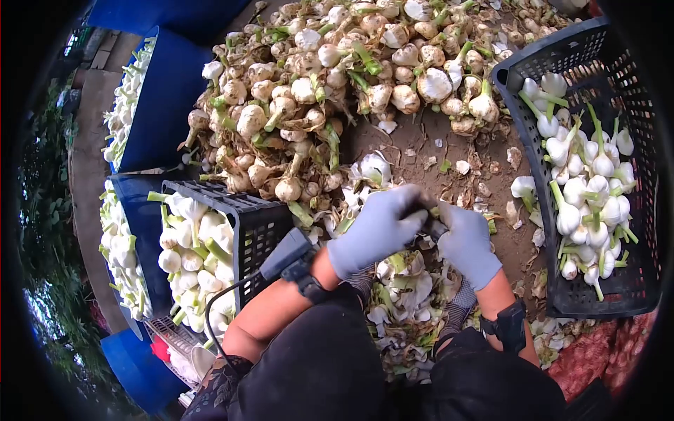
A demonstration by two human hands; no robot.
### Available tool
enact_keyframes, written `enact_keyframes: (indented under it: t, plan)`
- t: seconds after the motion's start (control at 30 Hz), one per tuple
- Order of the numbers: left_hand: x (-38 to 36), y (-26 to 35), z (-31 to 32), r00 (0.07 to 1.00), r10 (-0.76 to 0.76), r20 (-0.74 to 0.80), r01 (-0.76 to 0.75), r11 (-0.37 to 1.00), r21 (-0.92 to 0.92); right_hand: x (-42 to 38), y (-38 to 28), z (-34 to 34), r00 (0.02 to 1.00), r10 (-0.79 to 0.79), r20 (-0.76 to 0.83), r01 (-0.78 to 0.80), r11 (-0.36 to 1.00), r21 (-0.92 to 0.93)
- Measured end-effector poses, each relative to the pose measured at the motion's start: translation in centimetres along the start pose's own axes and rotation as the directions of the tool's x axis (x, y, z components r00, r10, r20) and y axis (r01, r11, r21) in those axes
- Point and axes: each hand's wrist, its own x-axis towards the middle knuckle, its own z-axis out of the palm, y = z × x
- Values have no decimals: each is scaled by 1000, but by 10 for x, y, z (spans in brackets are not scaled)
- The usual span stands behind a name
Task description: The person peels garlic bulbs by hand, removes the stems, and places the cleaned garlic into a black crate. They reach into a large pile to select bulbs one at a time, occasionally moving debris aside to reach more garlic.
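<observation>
My left hand point(382, 228), in a light grey glove, meets my gloved right hand point(467, 242) above the ground between my legs. Both have curled fingers with soiled tips pressed close together. What they grip is mostly hidden; only a small dark, slightly greenish bit shows between them. Under the hands lies a heap of peeled garlic skins point(407, 288). Beyond them rises a large pile of unpeeled, soil-stained garlic bulbs point(281, 105) with cut green stems. A loose white garlic bulb point(523, 188) lies on the soil to the right of my right hand.
On the right a black plastic crate point(519, 133) holds clean white garlic. At left, another black crate point(261, 221) and blue tubs point(158, 105) are full of white garlic. Red mesh sacks point(583, 358) lie at lower right. A cable point(210, 316) hangs by my left wrist.
</observation>
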Motion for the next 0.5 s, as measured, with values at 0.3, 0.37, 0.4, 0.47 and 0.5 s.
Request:
enact_keyframes:
  t: [0.3,0.37,0.4,0.47,0.5]
  plan:
    - [-5,-15,14,976,184,-119,-156,966,207,-4,-11,-6,835,421,355,-502,318,804]
    - [-3,-18,10,977,154,-144,-124,971,202,1,-19,-11,814,455,361,-527,317,788]
    - [-2,-24,9,966,191,-175,-152,965,211,1,-20,-9,818,453,353,-522,331,786]
    - [-4,-23,7,965,195,-177,-178,978,107,-1,-20,-10,827,430,362,-527,372,764]
    - [-8,-13,5,982,79,-174,-80,997,-2,-3,-19,-11,836,409,366,-527,414,742]
